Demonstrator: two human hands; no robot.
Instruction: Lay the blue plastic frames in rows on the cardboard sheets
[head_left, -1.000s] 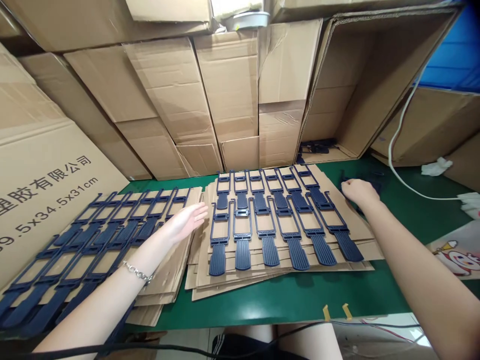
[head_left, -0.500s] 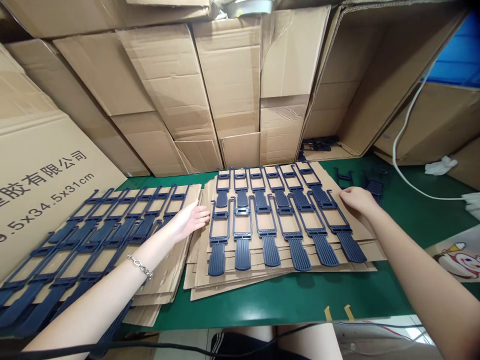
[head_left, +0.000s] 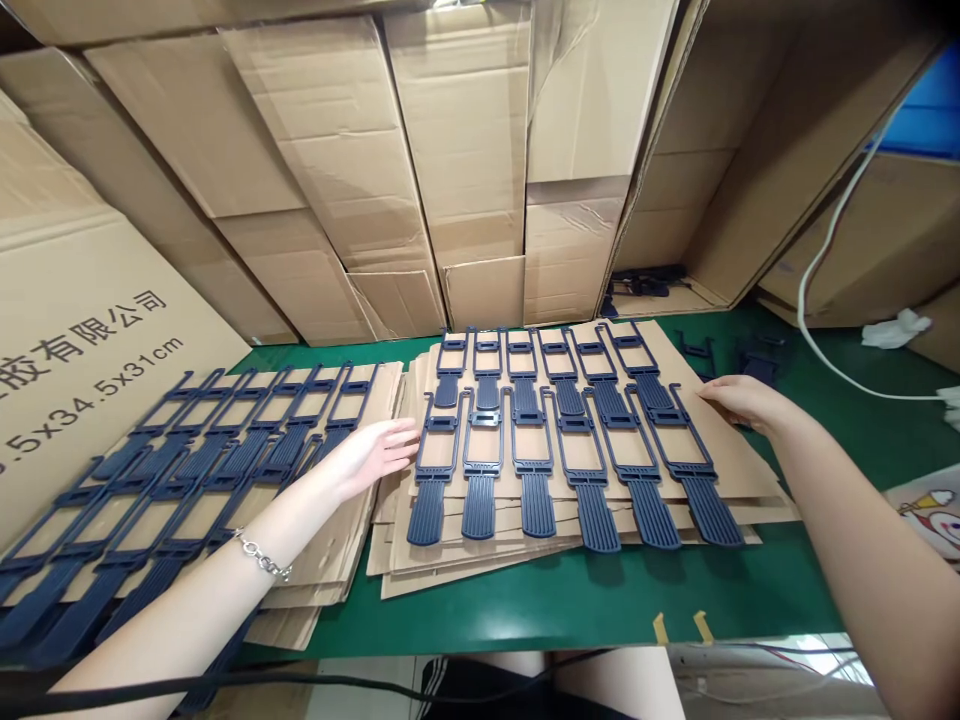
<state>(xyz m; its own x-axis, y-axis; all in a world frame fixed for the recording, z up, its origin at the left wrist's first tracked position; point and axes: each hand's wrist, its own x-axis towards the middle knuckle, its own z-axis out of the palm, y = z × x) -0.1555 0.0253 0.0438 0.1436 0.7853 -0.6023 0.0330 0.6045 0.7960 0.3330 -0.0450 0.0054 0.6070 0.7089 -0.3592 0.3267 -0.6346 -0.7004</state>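
Observation:
My left hand (head_left: 377, 457) has its fingers stretched out, with the tips at the left edge of the top cardboard sheet (head_left: 491, 492). Whether they reach under the edge is hidden. At the sheet's right side, the fingers of my right hand (head_left: 746, 402) are closed on the edge. Two rows of dark blue plastic frames, each with a ribbed paddle end, lie on this sheet; one front-row frame (head_left: 587, 470) is near the middle. More cardboard sheets (head_left: 420, 582) are stacked below.
A second cardboard stack (head_left: 352, 545) with similar blue frames (head_left: 161, 500) stands at the left. Tall cardboard boxes (head_left: 337, 150) line the back. Loose blue parts (head_left: 754, 365) and a white cable (head_left: 806, 300) are on the right of the green table (head_left: 525, 620).
My right hand and the top sheet's right edge have shifted slightly right. My left hand stays by the left edge. The view has tilted down a little.

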